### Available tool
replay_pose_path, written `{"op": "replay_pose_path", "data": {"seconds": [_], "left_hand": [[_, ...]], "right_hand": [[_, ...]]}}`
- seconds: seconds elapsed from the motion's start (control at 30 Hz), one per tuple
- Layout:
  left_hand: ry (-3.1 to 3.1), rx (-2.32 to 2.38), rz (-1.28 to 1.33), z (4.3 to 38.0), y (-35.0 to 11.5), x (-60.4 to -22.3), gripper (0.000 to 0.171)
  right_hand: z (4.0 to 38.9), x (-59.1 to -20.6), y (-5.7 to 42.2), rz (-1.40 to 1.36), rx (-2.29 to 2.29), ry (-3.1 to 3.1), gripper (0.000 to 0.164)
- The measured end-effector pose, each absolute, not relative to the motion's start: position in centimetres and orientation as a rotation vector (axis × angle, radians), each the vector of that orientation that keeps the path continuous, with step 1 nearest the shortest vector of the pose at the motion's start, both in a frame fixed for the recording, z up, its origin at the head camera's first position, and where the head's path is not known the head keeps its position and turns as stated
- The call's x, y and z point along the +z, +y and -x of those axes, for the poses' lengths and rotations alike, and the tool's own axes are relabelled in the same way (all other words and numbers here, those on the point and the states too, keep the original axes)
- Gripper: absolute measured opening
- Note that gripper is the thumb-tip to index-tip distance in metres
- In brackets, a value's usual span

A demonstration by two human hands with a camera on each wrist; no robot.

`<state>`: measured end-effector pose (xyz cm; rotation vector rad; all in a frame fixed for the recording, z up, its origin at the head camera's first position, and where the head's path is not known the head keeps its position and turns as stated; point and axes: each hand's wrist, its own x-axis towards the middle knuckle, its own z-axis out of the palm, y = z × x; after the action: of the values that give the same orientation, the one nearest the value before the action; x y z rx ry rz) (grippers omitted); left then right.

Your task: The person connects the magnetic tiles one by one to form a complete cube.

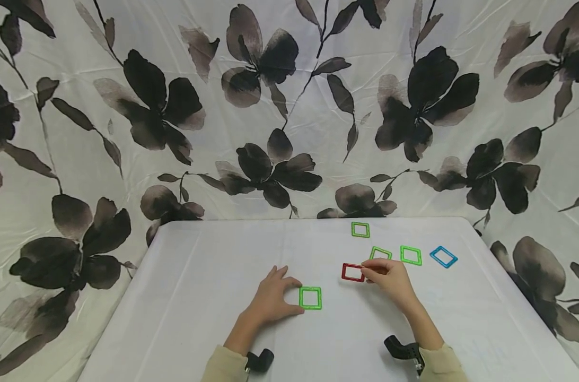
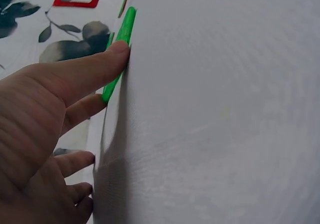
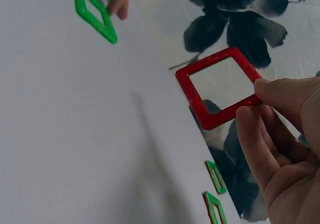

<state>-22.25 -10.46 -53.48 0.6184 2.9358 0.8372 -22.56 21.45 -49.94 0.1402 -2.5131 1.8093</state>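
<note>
A green square frame tile (image 1: 310,308) lies on the white table (image 1: 184,318), and my left hand (image 1: 269,298) holds it by its left side between thumb and index finger. The left wrist view shows the thumb on the green tile (image 2: 127,28) from close by, the other fingers spread near the table. My right hand (image 1: 391,280) pinches a red square frame tile (image 1: 345,271) at its right edge. In the right wrist view the red tile (image 3: 200,107) is raised over the table, thumb and index finger at one corner.
Beyond the right hand lie several more frame tiles: a green one (image 1: 360,236) at the back, a second green one (image 1: 381,248) partly behind the red tile, a third green one (image 1: 411,262), and a blue one (image 1: 444,265). A floral cloth (image 1: 289,106) hangs behind the table.
</note>
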Motion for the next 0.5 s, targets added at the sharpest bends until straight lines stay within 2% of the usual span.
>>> {"op": "replay_pose_path", "data": {"seconds": [0.27,0.5], "left_hand": [[2.962,0.834,-0.561,22.8,-10.3,-53.4,0.052],[2.945,0.833,-0.555,22.5,-10.3,-53.5,0.050]], "right_hand": [[23.7,-49.6,17.6,-0.290,1.845,-2.476,0.013],[23.7,-50.3,15.6,-0.364,1.865,-2.476,0.013]]}}
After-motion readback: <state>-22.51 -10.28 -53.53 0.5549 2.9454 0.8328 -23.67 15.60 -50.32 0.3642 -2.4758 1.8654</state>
